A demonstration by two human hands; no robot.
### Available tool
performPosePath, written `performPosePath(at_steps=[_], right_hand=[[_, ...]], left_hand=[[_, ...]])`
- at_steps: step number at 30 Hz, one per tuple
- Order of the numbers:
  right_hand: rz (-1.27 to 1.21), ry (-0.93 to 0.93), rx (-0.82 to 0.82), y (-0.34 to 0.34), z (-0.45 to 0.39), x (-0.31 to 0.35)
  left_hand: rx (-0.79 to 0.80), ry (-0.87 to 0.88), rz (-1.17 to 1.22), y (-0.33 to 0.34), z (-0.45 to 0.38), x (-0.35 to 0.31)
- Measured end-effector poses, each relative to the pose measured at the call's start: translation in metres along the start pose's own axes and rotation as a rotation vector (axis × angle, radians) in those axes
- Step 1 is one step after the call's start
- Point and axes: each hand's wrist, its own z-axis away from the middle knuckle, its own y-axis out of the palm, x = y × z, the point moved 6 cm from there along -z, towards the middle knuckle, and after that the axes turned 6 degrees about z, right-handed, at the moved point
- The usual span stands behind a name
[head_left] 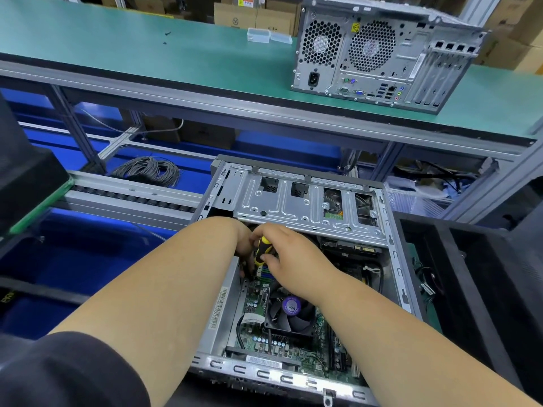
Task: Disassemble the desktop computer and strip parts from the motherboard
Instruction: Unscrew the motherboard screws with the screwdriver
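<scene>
An open grey desktop case (395, 254) lies in front of me with its green motherboard (255, 298) exposed. A black CPU fan (289, 312) with a purple label sits on the board. My right hand (291, 257) grips a yellow-and-black screwdriver (261, 251), its tip pointing down at the board's upper left area. My left hand (242, 242) reaches into the case just left of the screwdriver, its fingers down near the tip and partly hidden. A silver drive cage (305, 204) spans the far half of the case.
A second desktop tower (379, 54) stands on the green upper shelf (147, 54), with small clear plastic boxes (258, 35) to its left. A coil of grey cable (147, 170) lies at the left behind a roller conveyor (129, 195). Black bins (484, 274) flank the case on the right.
</scene>
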Motion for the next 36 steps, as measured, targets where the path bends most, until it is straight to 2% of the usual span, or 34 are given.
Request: performPosePath(at_steps=[7, 12, 30, 36], right_hand=[[-0.033, 0.006, -0.017, -0.004, 0.000, 0.000], [-0.039, 0.008, -0.018, -0.003, 0.001, 0.000], [-0.033, 0.013, 0.005, 0.003, -0.002, -0.004], [-0.021, -0.001, 0.017, 0.004, -0.002, -0.004]], left_hand=[[-0.036, 0.015, -0.003, -0.002, 0.005, -0.004], [0.028, 0.012, 0.033, 0.003, 0.003, -0.004], [-0.109, -0.026, -0.075, -0.007, -0.004, 0.002], [-0.081, -0.016, -0.082, -0.005, -0.003, 0.000]])
